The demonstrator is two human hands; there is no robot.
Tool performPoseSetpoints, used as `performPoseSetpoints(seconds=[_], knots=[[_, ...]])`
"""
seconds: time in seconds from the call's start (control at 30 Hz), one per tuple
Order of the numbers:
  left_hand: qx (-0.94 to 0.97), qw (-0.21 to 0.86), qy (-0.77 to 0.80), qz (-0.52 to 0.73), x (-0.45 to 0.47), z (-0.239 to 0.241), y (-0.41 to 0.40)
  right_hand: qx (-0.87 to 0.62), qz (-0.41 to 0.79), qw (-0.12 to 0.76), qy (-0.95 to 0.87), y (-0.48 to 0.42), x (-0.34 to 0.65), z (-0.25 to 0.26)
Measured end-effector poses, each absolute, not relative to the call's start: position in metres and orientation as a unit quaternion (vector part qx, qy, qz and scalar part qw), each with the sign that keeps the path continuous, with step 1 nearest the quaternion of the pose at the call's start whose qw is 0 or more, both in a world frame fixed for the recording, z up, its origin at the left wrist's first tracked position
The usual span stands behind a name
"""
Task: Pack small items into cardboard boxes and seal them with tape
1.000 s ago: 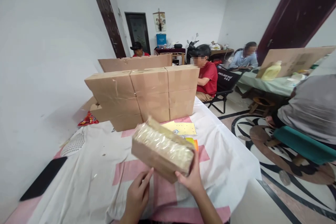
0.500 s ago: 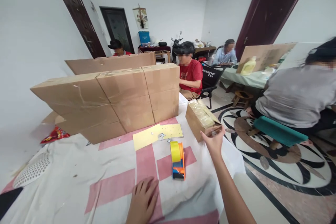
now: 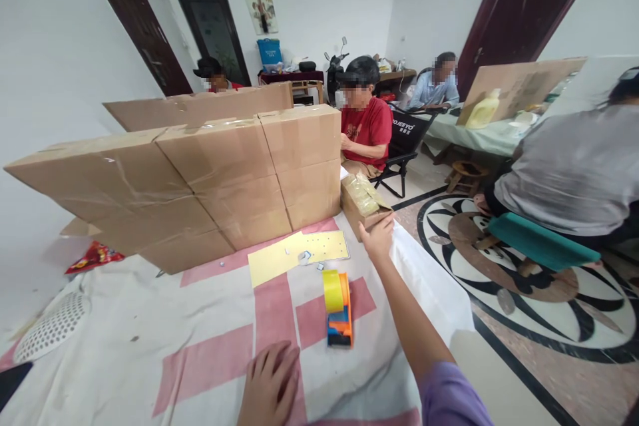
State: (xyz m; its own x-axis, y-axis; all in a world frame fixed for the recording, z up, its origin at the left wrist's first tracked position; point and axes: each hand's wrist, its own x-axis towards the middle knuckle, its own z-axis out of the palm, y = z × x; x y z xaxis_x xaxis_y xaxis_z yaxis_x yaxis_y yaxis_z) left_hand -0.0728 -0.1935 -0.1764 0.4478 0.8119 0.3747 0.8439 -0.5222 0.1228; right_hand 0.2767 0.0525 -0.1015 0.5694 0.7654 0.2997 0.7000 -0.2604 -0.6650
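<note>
At the table's right edge stands a small cardboard box, its top covered in shiny packing tape. My right hand holds the near end of this box, thumb at the left corner and fingers at the right. My left hand lies flat on the pink and white tablecloth, fingers stretched out and holding nothing. Between the two hands sits an orange and blue tape dispenser with a yellow roll of tape. Beyond it lie yellow perforated cards with small grey bits on them.
A wall of stacked cardboard boxes spans the table's far side. Left of it lie a red packet and a white perforated basket. A person in a red shirt sits beyond; another in grey sits right.
My right hand has moved the small box away from me and leftward, up beside the stacked boxes. The left hand stays flat on the cloth. The view has shifted slightly.
</note>
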Motion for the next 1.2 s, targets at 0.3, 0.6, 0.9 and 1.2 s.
performPoseSetpoints(seconds=[0.3,0.6,0.9,1.2], knots=[[-0.842,0.017,-0.489,-0.227,-0.070,-0.171,-0.193,-0.851,0.201,0.133,-0.466,0.112,0.244,-0.057],[-0.785,-0.237,-0.479,-0.314,-0.070,-0.153,-0.197,-0.663,0.160,0.104,-0.724,0.051,0.157,-0.020],[-0.533,-0.345,-0.509,-0.581,-0.164,-0.134,-0.166,-0.362,0.179,-0.005,-0.915,0.002,-0.047,-0.073],[-0.262,-0.246,-0.670,-0.649,-0.436,-0.105,-0.030,-0.363,0.119,0.013,-0.924,-0.017,-0.077,-0.147]])
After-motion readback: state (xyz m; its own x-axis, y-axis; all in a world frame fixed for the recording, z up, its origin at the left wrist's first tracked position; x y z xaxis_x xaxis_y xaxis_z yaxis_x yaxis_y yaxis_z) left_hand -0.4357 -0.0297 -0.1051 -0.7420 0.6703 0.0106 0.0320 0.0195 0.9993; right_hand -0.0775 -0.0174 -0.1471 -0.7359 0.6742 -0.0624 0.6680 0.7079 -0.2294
